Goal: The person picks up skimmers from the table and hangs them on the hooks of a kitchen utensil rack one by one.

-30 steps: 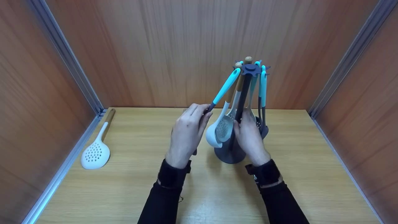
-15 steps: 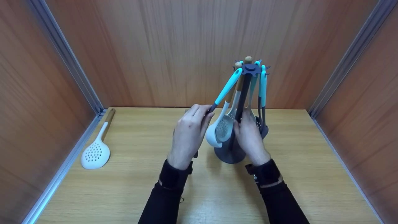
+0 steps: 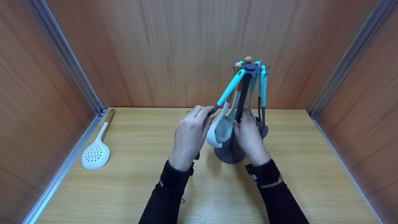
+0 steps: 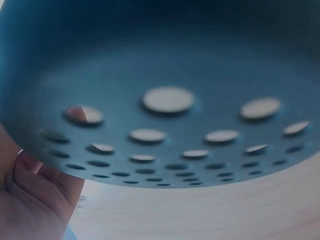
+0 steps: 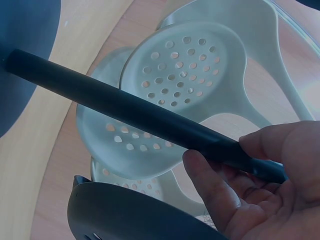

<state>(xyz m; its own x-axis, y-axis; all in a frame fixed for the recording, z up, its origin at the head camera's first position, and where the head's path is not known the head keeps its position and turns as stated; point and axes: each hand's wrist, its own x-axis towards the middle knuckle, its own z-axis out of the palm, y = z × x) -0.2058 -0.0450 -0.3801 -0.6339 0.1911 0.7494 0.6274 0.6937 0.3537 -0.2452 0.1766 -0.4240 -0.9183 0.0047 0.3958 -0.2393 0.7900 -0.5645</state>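
Note:
My left hand (image 3: 191,133) pinches the dark neck of a skimmer with a turquoise handle (image 3: 230,88). The handle leans up to the right, its holed end right by the hooked top (image 3: 250,69) of a utensil stand. In the left wrist view the skimmer's dark perforated head (image 4: 175,60) fills most of the picture. My right hand (image 3: 250,138) grips the dark post (image 5: 125,107) of the stand partway up, thumb and fingers around it. Around the post hang a white ladle (image 3: 213,137), white skimmers (image 5: 185,70) and dark utensils with turquoise handles (image 3: 263,88).
A white skimmer (image 3: 95,154) with a wooden handle lies on the table (image 3: 140,193) at the left. The stand's round dark base (image 3: 228,156) rests on the tabletop. Wooden panels (image 3: 174,53) with grey metal edges enclose the back and sides.
My left hand has moved slightly to the right, bringing the turquoise handle's end closer to the top of the stand. The right hand stays on the post.

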